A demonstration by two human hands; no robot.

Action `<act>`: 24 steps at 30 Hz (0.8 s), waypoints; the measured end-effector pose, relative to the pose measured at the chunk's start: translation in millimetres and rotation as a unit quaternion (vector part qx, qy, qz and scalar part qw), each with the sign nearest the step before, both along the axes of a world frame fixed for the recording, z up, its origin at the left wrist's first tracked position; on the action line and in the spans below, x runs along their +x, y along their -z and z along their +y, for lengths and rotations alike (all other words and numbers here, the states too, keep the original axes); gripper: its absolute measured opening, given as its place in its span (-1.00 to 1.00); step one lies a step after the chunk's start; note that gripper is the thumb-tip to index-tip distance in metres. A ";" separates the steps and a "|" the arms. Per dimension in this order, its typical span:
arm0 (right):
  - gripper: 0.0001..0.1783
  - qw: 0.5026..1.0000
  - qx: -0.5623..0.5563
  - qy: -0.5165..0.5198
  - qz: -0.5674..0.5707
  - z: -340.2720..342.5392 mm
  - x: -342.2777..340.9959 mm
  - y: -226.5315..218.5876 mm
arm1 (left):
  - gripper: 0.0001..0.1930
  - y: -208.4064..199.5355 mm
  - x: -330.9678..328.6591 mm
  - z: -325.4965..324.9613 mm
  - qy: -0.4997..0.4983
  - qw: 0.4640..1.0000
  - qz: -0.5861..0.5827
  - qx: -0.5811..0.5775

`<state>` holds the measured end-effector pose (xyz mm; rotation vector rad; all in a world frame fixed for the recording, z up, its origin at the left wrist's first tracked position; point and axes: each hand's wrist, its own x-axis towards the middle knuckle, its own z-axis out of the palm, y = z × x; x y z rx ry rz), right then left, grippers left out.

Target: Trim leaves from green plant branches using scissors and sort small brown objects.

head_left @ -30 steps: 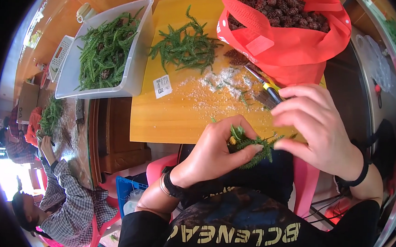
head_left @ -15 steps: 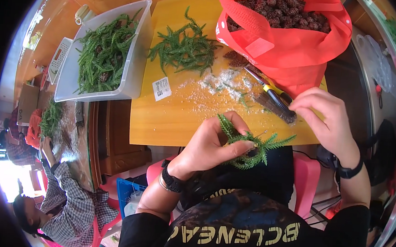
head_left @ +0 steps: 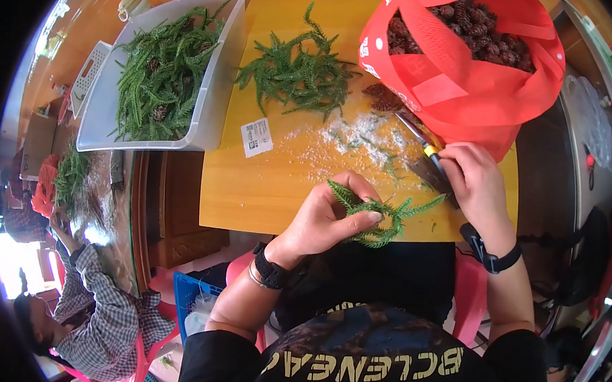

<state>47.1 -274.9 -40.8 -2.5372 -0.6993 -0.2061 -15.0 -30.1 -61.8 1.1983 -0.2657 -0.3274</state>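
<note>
My left hand point(head_left: 332, 218) pinches a green artificial pine sprig point(head_left: 389, 225), bent into a rough ring, above the table's near edge. My right hand point(head_left: 473, 181) is closed on the handles of a pair of pliers point(head_left: 431, 151) with yellow and black grips. Their slim silver jaws point away from me and still rest on the table. Partly under this hand is a bundle of thin dark wires point(head_left: 428, 172). White crumbs point(head_left: 370, 135) lie scattered just beyond the sprig.
A red bag point(head_left: 462, 95) full of pine cones stands at the far right. More green sprigs point(head_left: 296, 73) lie on the yellow table point(head_left: 248, 201), near a white label point(head_left: 256, 137). Left stands a clear plastic bin point(head_left: 215, 85) of sprigs. Another person point(head_left: 105, 319) works at the lower left.
My right hand has come down and left from beside the pliers and closed on their handles. My left hand keeps the sprig in nearly the same place. The view has shifted slightly.
</note>
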 end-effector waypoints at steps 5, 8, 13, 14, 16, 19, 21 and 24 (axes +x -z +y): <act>-0.59 0.999 -0.029 0.033 0.005 10.5 -3.0 10.8 | -0.80 6.5 2.9 7.5 -0.037 0.999 -0.011 0.009; -0.55 0.999 -0.034 0.019 0.013 10.2 -2.6 14.3 | -0.80 6.1 4.2 11.2 -0.044 0.999 -0.019 0.009; -0.60 0.996 0.031 0.056 0.066 4.5 -0.9 24.0 | -0.82 7.5 4.1 12.1 -0.040 0.999 -0.010 -0.021; -0.60 0.996 0.031 0.054 0.067 3.8 -0.6 24.3 | -0.82 8.1 3.4 11.2 -0.037 0.998 0.017 -0.051; -0.64 0.996 -0.009 0.049 0.080 3.2 -0.1 24.0 | -0.82 8.7 2.7 9.8 -0.036 0.995 0.045 -0.082; -0.68 0.998 -0.015 0.020 0.051 4.8 2.6 22.5 | -0.80 7.4 2.4 9.6 -0.046 0.993 0.057 -0.095; -0.71 0.995 0.008 0.036 0.093 8.3 3.1 16.5 | -0.77 6.0 3.0 11.5 -0.024 0.990 0.107 -0.084; -0.74 0.990 0.062 0.053 0.115 8.2 3.0 16.6 | -0.73 2.7 3.7 11.4 -0.038 0.991 0.120 -0.052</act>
